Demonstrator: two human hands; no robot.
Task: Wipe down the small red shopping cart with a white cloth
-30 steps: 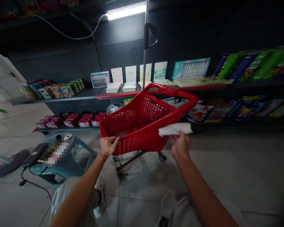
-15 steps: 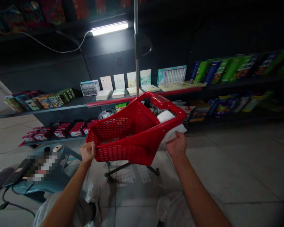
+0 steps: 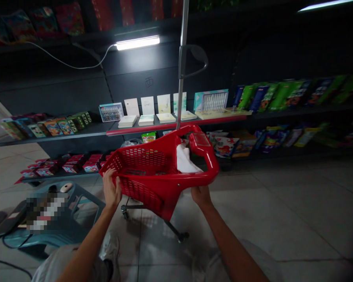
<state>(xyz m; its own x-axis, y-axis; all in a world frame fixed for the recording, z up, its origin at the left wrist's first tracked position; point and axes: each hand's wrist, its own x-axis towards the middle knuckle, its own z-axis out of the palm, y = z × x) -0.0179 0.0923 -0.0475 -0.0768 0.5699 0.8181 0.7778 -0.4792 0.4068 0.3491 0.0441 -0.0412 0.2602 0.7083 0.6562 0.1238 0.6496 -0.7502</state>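
A small red shopping cart point(image 3: 153, 184) on wheels stands tilted on the tiled floor in front of me. My left hand point(image 3: 111, 191) grips its near left rim with fingers closed. My right hand point(image 3: 200, 194) reaches up against the rim on the right; its fingertips are hidden behind the red plastic. A white cloth point(image 3: 184, 160) shows inside the basket just above that hand. Whether the hand still holds the cloth I cannot tell. A metal pole point(image 3: 181, 66) with a handle rises behind the cart.
Dark shelves point(image 3: 85, 130) with coloured boxes, cards and booklets run along the back wall under a strip light point(image 3: 137, 42). A blue plastic stool point(image 3: 76, 211) with small items stands at the lower left, cables beside it. My knees and a shoe point(image 3: 110, 250) are at the bottom.
The cart has turned and tipped, its handle now swung toward the right. The white cloth went from outside the rim to inside the basket. My right hand dropped below the rim.
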